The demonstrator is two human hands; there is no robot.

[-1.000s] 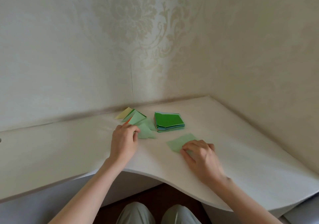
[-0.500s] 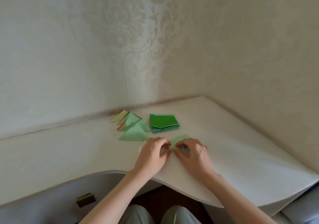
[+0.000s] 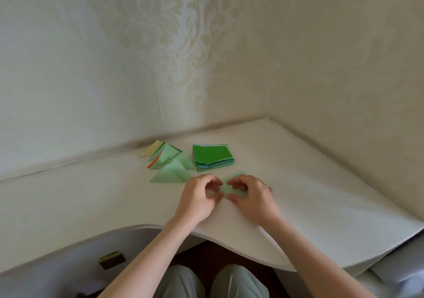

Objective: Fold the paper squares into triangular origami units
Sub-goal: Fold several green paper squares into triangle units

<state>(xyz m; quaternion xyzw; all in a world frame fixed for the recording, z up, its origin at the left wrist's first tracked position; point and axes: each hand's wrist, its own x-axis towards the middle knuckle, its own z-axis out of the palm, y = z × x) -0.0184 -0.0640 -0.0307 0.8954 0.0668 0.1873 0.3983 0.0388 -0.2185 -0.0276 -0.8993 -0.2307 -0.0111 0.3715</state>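
A light green paper square (image 3: 231, 188) lies on the white desk (image 3: 321, 194), mostly covered by my hands. My left hand (image 3: 199, 196) pinches its left edge with curled fingers and thumb. My right hand (image 3: 250, 194) grips its right side the same way, so the fingertips nearly meet over the sheet. Behind the hands sits a stack of paper squares (image 3: 212, 156) with a dark green sheet on top. Left of the stack lies a pile of folded triangular units (image 3: 169, 162), mostly light green, with one pale yellow and an orange edge showing.
The desk fits into a wall corner, with patterned wallpaper (image 3: 183, 45) close behind the papers. Its front edge curves inward above my knees (image 3: 213, 281). A small dark object (image 3: 112, 259) lies on a lower surface at the bottom left.
My left hand left the triangle pile and came right to the light green sheet. Both hands now hold that sheet. One folded triangle lies nearer the front of the pile.
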